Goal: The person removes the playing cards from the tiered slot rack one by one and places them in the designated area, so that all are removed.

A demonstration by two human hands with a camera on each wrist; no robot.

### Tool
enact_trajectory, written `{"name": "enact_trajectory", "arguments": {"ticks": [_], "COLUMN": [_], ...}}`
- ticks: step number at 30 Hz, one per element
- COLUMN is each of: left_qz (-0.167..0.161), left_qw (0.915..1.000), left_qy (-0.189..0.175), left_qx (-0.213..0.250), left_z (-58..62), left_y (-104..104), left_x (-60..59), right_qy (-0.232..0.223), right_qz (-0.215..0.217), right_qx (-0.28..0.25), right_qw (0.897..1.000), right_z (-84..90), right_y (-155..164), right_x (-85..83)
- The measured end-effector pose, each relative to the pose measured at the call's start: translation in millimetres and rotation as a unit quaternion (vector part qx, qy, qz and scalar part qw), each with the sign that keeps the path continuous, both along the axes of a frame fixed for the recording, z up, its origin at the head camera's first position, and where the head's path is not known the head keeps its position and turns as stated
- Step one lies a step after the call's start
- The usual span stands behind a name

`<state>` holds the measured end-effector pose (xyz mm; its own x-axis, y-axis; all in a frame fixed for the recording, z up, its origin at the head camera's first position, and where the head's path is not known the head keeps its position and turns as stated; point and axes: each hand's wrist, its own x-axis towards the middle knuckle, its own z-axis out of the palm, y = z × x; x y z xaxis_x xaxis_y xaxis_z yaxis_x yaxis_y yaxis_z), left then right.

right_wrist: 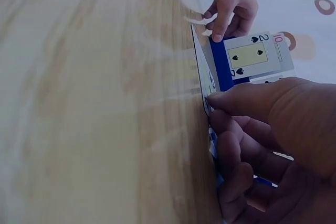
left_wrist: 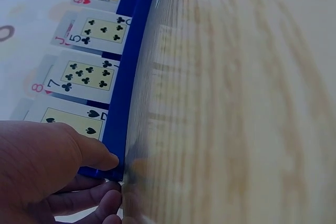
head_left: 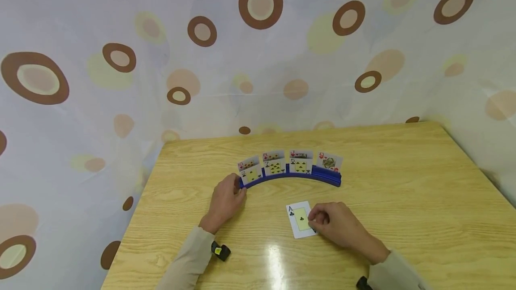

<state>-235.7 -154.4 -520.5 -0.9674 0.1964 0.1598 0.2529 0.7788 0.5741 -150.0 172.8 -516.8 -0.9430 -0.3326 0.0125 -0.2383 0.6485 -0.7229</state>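
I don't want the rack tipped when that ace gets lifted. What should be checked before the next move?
1. Left hand steadying the blue card rack at its left end: ok.
2. Right hand pinching the ace of clubs: ok.
3. Ace off the table: not ok, it looks flat.
4. Rack cards upright: ok.
5. Free slot for the ace: cannot tell.
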Motion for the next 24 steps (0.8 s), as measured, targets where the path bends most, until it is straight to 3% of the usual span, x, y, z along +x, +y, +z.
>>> {"name": "enact_trajectory", "arguments": {"ticks": [9,24], "left_qz": [-0.002,-0.005], "left_qw": [1.0,0.9996], "left_qy": [0.01,0.024], "left_qx": [0.001,0.011], "left_z": [0.3,-0.4], "left_y": [0.7,-0.4], "left_x": [0.0,-0.4], "right_qy": [0.02,0.027], "right_qz": [-0.012,-0.01], "right_qx": [0.022,0.012], "right_qw": [0.999,1.0], "right_z": [0.2,2.0], "right_y": [-3.7,-6.6], "right_x": [5.3,3.5]}}
